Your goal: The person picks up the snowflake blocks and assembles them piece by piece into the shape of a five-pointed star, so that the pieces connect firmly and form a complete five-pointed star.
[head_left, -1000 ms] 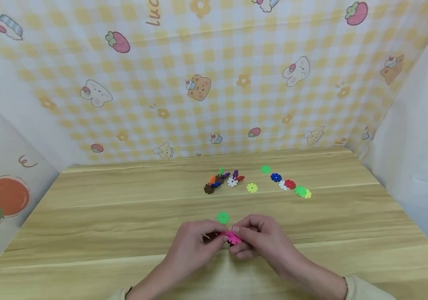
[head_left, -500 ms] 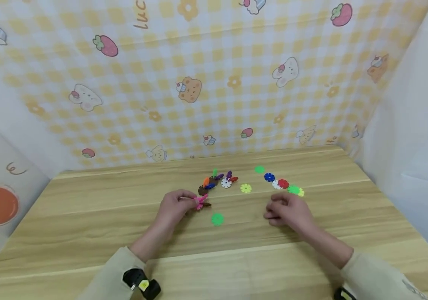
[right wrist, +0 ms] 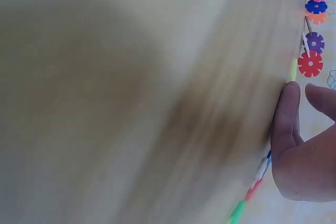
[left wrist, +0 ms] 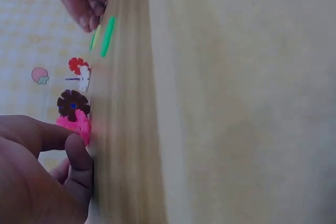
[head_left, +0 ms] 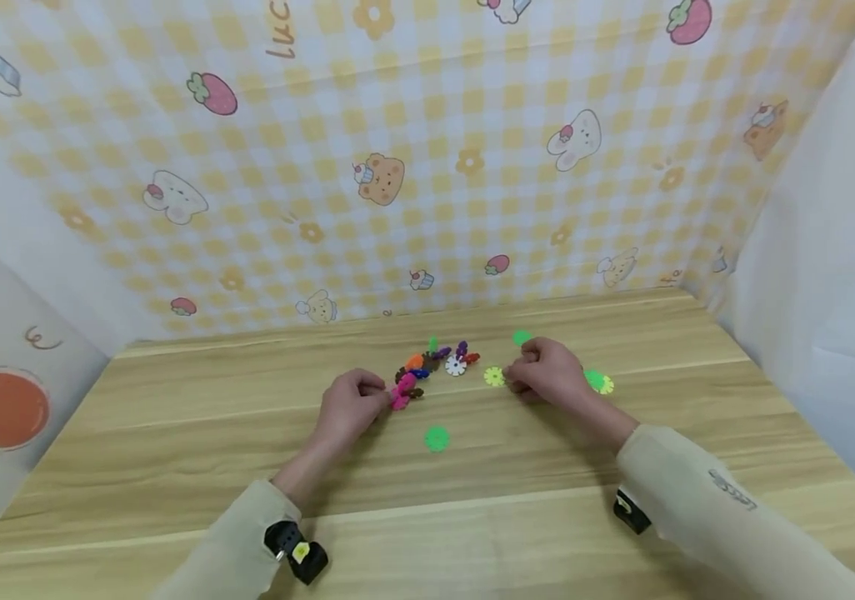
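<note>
My left hand [head_left: 352, 406] pinches the edge of a cluster of notched plastic snowflake discs, pink [head_left: 402, 388] with a brown disc [head_left: 417, 393] attached. In the left wrist view, thumb and forefinger meet at the pink disc [left wrist: 80, 125]. Just beyond lies a joined group of discs, including an orange one [head_left: 414, 362] and a blue one [head_left: 418, 374]. On the right, my right hand [head_left: 550, 372] reaches low over the table, fingertips at a yellow disc [head_left: 494, 377]. In the right wrist view its thumb stands apart from the yellow disc [right wrist: 293, 70].
A white disc [head_left: 455, 365] with purple and red ones stands behind the middle. One green disc [head_left: 437, 439] lies nearer the front. Another green disc [head_left: 594, 380] overlaps a yellow one at right; a further green disc [head_left: 522, 337] lies at the back. A patterned cloth [head_left: 427, 183] hangs behind the wooden table.
The hands have parted from the front middle. My left hand has carried the pink cluster back and left beside the joined discs. My right hand has moved right, then back to the yellow disc.
</note>
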`<state>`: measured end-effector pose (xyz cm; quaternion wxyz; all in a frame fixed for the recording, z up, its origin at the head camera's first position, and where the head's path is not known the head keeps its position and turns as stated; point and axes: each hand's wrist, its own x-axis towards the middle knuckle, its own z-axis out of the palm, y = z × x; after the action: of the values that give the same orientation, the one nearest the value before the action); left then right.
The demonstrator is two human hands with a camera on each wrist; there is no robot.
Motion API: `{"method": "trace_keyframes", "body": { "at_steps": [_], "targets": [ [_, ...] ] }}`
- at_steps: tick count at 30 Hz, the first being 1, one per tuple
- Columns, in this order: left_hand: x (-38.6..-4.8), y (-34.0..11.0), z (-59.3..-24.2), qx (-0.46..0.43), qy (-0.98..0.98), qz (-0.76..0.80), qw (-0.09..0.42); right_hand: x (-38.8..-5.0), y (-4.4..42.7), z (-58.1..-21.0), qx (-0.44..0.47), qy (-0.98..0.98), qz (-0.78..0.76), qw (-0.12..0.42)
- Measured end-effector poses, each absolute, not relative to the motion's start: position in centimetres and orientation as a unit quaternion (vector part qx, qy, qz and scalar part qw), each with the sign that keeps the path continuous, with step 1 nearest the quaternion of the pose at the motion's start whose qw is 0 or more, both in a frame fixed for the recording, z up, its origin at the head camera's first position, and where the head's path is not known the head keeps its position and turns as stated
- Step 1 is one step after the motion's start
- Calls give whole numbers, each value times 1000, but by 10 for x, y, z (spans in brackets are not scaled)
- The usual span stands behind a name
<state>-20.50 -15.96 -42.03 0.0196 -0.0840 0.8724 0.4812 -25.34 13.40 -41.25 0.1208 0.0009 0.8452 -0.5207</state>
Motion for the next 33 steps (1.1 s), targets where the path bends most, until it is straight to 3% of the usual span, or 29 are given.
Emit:
{"method": "trace_keyframes", "body": {
  "at_steps": [4, 8, 17, 28, 33],
  "targets": [
    [-188, -157, -417, -42, 896, 443, 9, -261, 128, -413, -12, 865, -486, 119],
    [-173, -143, -410, 31, 926, 375, 31, -261, 124, -413, -34, 891, -439, 110],
    [-166, -116, -417, 104, 952, 286, 27, -256, 122, -418, -87, 930, -351, 63],
    [-161, -115, -419, 82, 938, 336, 39, -218, 134, -409, -165, 894, -399, 118],
    [-153, -117, -420, 91, 914, 395, 27, -187, 136, -404, -145, 847, -476, 185]
  ]
}}
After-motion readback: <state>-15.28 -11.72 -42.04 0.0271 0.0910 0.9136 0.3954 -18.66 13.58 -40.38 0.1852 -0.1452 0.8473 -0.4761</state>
